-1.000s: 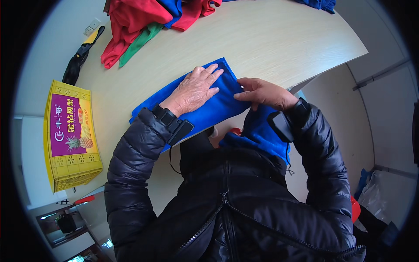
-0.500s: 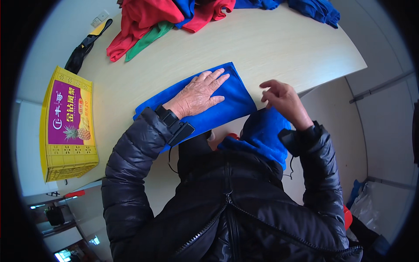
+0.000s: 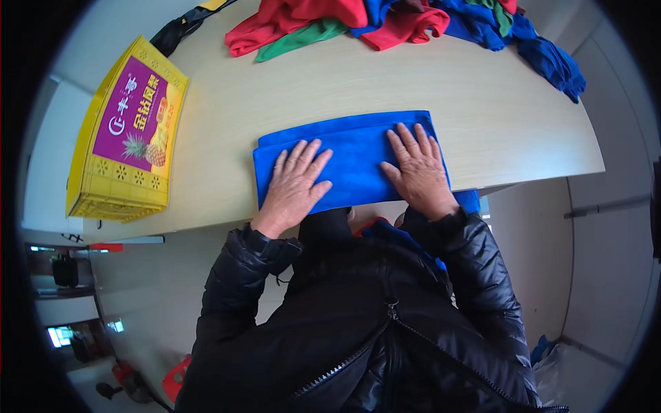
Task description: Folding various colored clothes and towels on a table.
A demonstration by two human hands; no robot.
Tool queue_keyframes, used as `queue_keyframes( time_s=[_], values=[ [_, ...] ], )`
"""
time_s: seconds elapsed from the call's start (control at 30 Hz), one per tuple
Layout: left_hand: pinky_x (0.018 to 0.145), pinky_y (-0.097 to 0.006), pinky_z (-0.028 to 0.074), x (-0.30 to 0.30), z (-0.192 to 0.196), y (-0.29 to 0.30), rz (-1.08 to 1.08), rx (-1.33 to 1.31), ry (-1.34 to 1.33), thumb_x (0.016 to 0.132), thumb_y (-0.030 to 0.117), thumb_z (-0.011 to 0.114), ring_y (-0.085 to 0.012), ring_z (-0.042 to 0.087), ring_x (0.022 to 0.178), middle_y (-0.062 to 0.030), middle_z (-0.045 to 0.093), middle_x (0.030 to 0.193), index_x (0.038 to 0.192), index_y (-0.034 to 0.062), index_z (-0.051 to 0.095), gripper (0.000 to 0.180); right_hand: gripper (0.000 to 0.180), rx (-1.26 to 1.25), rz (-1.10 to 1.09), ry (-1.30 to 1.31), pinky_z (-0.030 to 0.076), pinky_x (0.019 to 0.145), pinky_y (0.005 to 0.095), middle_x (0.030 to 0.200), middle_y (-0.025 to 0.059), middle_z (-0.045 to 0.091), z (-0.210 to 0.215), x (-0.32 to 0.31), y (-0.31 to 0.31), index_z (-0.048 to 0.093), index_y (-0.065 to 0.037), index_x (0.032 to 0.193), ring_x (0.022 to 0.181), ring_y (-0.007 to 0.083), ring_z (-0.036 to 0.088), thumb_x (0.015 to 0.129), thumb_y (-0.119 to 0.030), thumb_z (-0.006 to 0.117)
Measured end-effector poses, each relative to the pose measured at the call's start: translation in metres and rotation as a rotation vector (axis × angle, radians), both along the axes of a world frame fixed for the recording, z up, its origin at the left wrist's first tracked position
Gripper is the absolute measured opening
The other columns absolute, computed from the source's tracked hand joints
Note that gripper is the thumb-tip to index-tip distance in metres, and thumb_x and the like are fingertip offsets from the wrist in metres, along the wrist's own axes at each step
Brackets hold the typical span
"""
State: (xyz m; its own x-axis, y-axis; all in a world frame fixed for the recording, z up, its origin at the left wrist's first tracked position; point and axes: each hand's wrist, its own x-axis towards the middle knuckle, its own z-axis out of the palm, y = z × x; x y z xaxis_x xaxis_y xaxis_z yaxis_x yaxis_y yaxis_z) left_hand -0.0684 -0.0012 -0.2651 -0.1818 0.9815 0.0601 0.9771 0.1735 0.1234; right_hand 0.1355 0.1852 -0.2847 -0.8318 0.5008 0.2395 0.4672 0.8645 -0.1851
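Observation:
A blue cloth (image 3: 354, 162) lies folded into a wide rectangle at the near edge of the table, its layers slightly offset along the far side. My left hand (image 3: 296, 184) rests flat on its left part with the fingers spread. On its right part lies my right hand (image 3: 418, 171), also flat, fingers stretched toward the far edge. Neither hand grips anything. More blue cloth (image 3: 406, 242) is on my lap below the table edge, partly hidden by my right arm and jacket.
A yellow carton (image 3: 131, 138) with a purple panel and pineapple picture stands at the table's left. Along the far side lies a heap of red cloths (image 3: 296, 24), with a green cloth (image 3: 303, 40) and blue cloths (image 3: 551, 62) among them. The pale tabletop (image 3: 213, 151) has a corner at right.
My right hand has come from the air beside the cloth down onto it. The blue cloth now lies straighter along the table edge, and my left hand is on its left part. The view has shifted.

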Motion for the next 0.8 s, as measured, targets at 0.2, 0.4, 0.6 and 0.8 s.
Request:
queue_keyframes(
  time_s=[0.2,0.4,0.6,0.8],
  values=[
    [0.120,-0.052,0.017,-0.048,-0.014,-0.043,0.216,0.107,-0.022,0.101,0.044,0.045,-0.0328,0.023,0.148,-0.0130,0.030,0.159,0.151,0.0163,0.039,0.057,0.062,0.022,-0.063,-0.073,0.015,0.121,0.0507,0.160,0.0128,0.030,0.002,0.018,0.013,0.036,-0.011,0.153,0.149,0.0366,0.022,0.102,-0.046,0.043],
    [0.119,-0.049,0.021,-0.013,0.019,-0.034,0.184,0.191,0.179,0.095,0.031,0.058,-0.0329,0.030,0.145,-0.0141,0.038,0.155,0.146,0.0090,0.045,0.057,0.059,0.062,-0.164,-0.088,0.017,0.121,0.0515,0.160,0.0132,0.031,0.013,0.021,0.013,0.036,-0.011,0.152,0.149,0.0359,0.023,0.103,-0.043,0.043],
    [0.106,-0.043,0.041,0.061,0.012,0.010,-0.403,0.352,-0.150,0.080,0.014,0.074,-0.0315,0.050,0.128,-0.0145,0.055,0.134,0.128,0.0025,0.059,0.051,0.058,-0.120,-0.068,0.032,0.019,0.120,0.0517,0.158,0.0134,0.033,0.006,-0.009,-0.003,0.038,-0.011,0.151,0.148,0.0360,0.025,0.102,-0.042,0.046],
    [0.092,-0.039,0.045,0.055,0.007,0.015,-0.437,0.344,-0.142,0.080,0.011,0.073,-0.0263,0.057,0.104,-0.0101,0.059,0.110,0.110,0.0047,0.063,0.032,0.059,-0.022,-0.073,-0.008,0.019,0.120,0.0531,0.157,0.0148,0.035,-0.001,-0.013,0.000,0.040,-0.009,0.149,0.147,0.0366,0.027,0.100,-0.042,0.049]
  ],
)
